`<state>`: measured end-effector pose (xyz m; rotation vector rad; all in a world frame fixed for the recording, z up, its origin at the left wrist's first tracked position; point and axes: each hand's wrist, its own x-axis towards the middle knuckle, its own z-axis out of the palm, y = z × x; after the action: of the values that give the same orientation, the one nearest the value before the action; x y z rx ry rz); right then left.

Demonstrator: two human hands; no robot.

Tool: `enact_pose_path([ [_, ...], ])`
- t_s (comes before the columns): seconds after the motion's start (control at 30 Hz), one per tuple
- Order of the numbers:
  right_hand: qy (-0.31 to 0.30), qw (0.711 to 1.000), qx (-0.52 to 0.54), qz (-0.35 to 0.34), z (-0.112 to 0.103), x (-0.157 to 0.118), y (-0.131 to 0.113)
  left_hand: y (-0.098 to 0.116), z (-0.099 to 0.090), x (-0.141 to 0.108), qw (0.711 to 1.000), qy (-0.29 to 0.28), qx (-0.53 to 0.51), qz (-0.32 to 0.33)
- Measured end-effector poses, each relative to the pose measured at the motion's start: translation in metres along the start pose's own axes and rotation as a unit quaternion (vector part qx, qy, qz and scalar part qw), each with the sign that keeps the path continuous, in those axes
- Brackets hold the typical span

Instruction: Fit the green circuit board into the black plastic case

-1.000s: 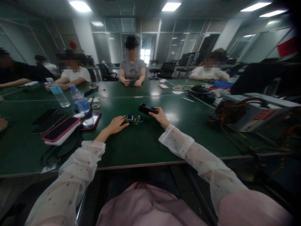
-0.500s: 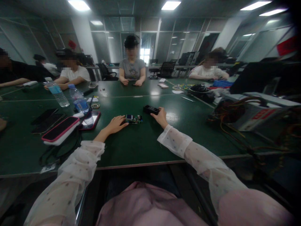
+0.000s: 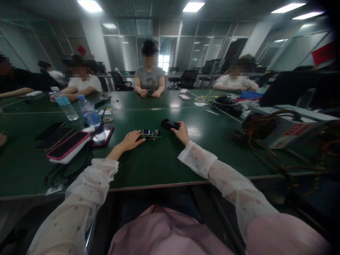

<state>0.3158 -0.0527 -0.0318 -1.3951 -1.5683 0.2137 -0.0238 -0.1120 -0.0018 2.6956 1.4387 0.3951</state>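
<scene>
Hands: the left (image 3: 132, 140) lies low and loosely spread, fingertips at the left edge of a circuit board (image 3: 152, 134) with a small screen; the right (image 3: 181, 134) pinches one end of a black plastic housing (image 3: 168, 124) at the board's two o'clock. Around the board on the green desk (image 3: 156, 163), a pink-rimmed phone (image 3: 69, 145) lies at nine, water bottles (image 3: 91, 117) stand at ten, and a power supply unit (image 3: 288, 132) sits well apart at three.

Right fingers (image 3: 182, 126) on a black case (image 3: 169, 123), left fingers (image 3: 136, 133) against a circuit board (image 3: 153, 135)
</scene>
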Motion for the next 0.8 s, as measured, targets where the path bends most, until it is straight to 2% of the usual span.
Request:
enact_pose_path([
  [0.13,-0.008,0.992,0.119,0.049,0.001,0.000,-0.015,-0.001,0.001,0.000,1.000,0.000,-0.001,-0.002],
  [0.23,-0.063,0.972,0.227,0.009,0.000,-0.005,-0.040,-0.002,0.002,0.000,1.000,-0.001,-0.003,-0.005],
  [0.3,-0.115,0.958,0.261,-0.027,-0.002,-0.011,-0.059,-0.002,0.002,0.000,1.000,0.001,-0.003,-0.005],
  [0.47,-0.186,0.945,0.259,-0.067,-0.002,-0.024,-0.083,-0.002,0.004,0.001,1.000,0.004,0.000,-0.014],
  [0.8,-0.237,0.948,0.179,-0.112,0.005,-0.035,-0.076,0.001,0.002,0.001,0.999,0.021,-0.021,-0.020],
])
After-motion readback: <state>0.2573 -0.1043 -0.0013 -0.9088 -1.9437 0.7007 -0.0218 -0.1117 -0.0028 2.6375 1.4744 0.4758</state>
